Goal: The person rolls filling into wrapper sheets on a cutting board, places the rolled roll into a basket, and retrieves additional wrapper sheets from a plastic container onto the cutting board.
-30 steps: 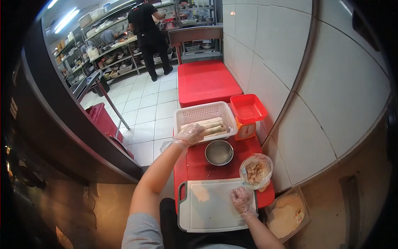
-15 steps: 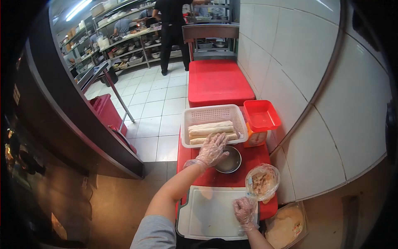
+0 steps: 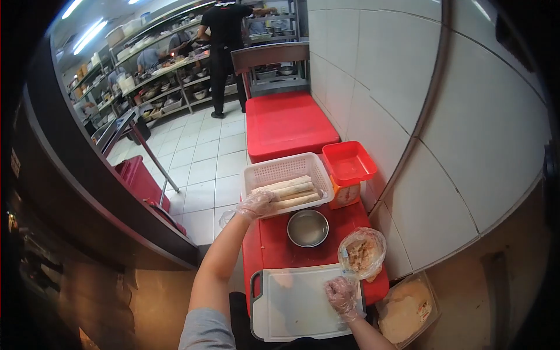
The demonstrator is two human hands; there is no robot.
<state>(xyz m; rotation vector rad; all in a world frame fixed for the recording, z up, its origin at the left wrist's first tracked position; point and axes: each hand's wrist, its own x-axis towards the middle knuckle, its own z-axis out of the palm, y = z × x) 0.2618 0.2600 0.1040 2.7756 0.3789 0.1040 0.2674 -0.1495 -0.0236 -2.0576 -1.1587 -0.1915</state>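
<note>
My left hand (image 3: pixel 255 204), in a clear plastic glove, is at the left front of a white perforated basket (image 3: pixel 265 170), its fingers closed round the left end of a pale roll. Several pale rolls (image 3: pixel 300 201) lie side by side in the basket. My right hand (image 3: pixel 342 293), also gloved, rests with curled fingers on the right side of a white cutting board (image 3: pixel 291 326). Whether it holds anything is hidden. A metal bowl (image 3: pixel 308 228) of cloudy liquid stands between basket and board. Right of it sits a plastic-lined bowl (image 3: pixel 362 252) of minced filling.
An orange scale with a red tray (image 3: pixel 349 163) stands right of the basket, by the tiled wall (image 3: pixel 402 64). A red chair (image 3: pixel 289 125) is behind. At the lower right is a container of pale powder (image 3: pixel 405 309). A person in black (image 3: pixel 224 52) stands near shelves.
My left hand has moved from spread above the rolls' front edge and the metal bowl to the basket's left end, its fingers closing on a roll. My right hand has stayed on the board.
</note>
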